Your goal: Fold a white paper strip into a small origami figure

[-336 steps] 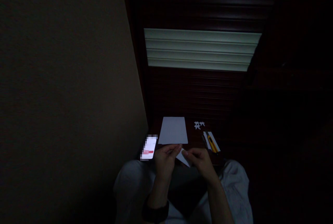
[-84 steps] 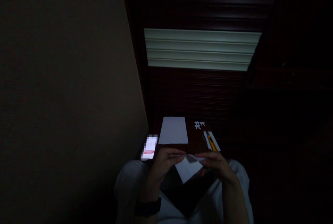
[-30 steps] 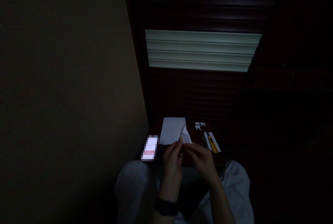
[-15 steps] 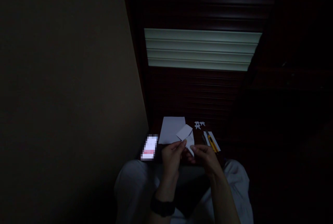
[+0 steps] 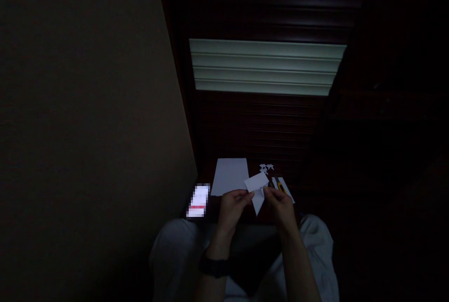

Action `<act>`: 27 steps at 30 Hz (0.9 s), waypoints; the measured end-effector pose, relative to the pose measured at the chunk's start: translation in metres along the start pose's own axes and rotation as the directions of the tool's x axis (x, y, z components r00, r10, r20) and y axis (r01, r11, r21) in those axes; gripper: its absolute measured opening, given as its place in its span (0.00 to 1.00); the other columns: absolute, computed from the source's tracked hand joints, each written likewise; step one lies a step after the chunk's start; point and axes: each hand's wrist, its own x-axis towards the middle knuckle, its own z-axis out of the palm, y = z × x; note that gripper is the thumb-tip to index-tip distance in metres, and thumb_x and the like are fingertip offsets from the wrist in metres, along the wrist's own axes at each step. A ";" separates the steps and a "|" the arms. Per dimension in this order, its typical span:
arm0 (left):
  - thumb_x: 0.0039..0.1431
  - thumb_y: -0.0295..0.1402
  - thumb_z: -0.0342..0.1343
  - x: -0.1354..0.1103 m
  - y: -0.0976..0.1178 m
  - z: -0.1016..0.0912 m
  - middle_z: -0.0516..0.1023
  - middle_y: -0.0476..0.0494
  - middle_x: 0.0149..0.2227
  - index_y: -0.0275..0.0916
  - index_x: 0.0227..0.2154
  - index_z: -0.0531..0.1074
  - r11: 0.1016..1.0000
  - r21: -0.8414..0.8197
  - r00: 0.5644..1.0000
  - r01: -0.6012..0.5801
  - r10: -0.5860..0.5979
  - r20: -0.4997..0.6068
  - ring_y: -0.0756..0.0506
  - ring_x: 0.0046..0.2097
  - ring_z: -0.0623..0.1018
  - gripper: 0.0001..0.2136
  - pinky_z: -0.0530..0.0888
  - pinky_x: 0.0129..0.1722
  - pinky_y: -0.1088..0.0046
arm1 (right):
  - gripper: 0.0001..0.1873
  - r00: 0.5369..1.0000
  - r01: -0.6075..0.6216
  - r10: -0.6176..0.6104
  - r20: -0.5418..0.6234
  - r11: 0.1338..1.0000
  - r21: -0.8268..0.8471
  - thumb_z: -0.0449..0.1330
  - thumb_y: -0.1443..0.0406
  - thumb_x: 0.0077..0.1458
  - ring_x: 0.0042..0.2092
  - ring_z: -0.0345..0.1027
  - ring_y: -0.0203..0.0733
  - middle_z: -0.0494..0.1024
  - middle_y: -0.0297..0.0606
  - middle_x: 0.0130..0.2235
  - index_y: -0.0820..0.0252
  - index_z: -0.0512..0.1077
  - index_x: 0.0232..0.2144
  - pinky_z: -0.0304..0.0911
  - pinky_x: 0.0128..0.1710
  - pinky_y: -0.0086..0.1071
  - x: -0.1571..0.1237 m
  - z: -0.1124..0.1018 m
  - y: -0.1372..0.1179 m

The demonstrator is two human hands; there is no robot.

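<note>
Between my two hands is a folded piece of white paper (image 5: 257, 182), with a flat upper part and a point hanging downward. My left hand (image 5: 232, 206) pinches its left edge between thumb and fingers. On the other side, my right hand (image 5: 281, 204) grips the paper's right edge near the middle fold. Behind my left hand lies a larger white sheet (image 5: 229, 176). Just beyond the held paper sit several small white folded paper shapes (image 5: 264, 168). A yellow utility knife (image 5: 281, 187) rests beside my right hand, partly hidden by it, on a white paper strip (image 5: 288, 190).
A phone with a lit, blurred screen (image 5: 199, 200) lies at the left of the small dark table. A wall (image 5: 87, 105) rises on the left. Dark slatted panelling with a pale band (image 5: 263, 67) stands ahead. My knees (image 5: 175, 241) flank the table's near side.
The folded paper has turned so its point now faces straight down. My right hand has moved up to the paper's middle edge. The view has shifted slightly.
</note>
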 end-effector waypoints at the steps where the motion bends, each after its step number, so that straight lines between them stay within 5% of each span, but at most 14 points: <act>1: 0.39 0.36 0.64 -0.001 0.000 0.000 0.78 0.40 0.25 0.32 0.26 0.76 1.000 -0.007 1.000 0.004 -0.004 -0.001 0.49 0.24 0.74 0.13 0.65 0.22 0.78 | 0.21 1.000 0.005 -0.005 0.000 1.000 -0.014 0.63 0.55 0.42 0.35 0.69 0.46 0.77 0.40 0.28 0.66 0.76 0.34 0.65 0.34 0.35 0.000 0.000 -0.001; 6: 0.37 0.35 0.65 -0.011 0.005 0.006 0.79 0.39 0.33 0.35 0.33 0.76 0.999 -0.044 0.998 -0.002 0.005 0.057 0.46 0.31 0.77 0.16 0.68 0.26 0.77 | 0.21 0.999 0.035 -0.036 -0.011 0.995 -0.090 0.62 0.53 0.42 0.33 0.70 0.46 0.78 0.41 0.29 0.65 0.76 0.33 0.65 0.32 0.34 -0.002 -0.001 -0.010; 12: 0.42 0.40 0.61 -0.008 0.000 0.010 0.78 0.42 0.26 0.34 0.26 0.75 0.993 0.041 0.981 -0.112 0.117 -0.153 0.48 0.27 0.75 0.13 0.68 0.24 0.77 | 0.20 0.998 0.066 -0.065 0.015 0.993 -0.098 0.62 0.54 0.42 0.33 0.70 0.45 0.78 0.42 0.30 0.65 0.75 0.33 0.65 0.31 0.34 -0.002 -0.002 -0.012; 20: 0.43 0.39 0.60 0.006 -0.021 0.007 0.79 0.42 0.27 0.36 0.27 0.76 0.948 0.231 0.948 -0.219 0.263 -0.182 0.43 0.32 0.77 0.12 0.70 0.31 0.72 | 0.24 0.998 0.029 -0.032 0.047 0.997 0.070 0.62 0.57 0.44 0.32 0.70 0.41 0.77 0.40 0.31 0.63 0.70 0.43 0.64 0.29 0.30 0.005 0.002 -0.007; 27: 0.38 0.38 0.63 0.006 -0.019 0.006 0.78 0.44 0.25 0.38 0.24 0.76 0.929 0.295 0.923 -0.222 0.298 -0.244 0.43 0.29 0.76 0.10 0.70 0.31 0.71 | 0.16 0.999 0.049 -0.049 -0.006 0.999 0.000 0.62 0.55 0.43 0.28 0.67 0.39 0.76 0.36 0.25 0.64 0.76 0.27 0.61 0.29 0.30 0.014 -0.008 -0.004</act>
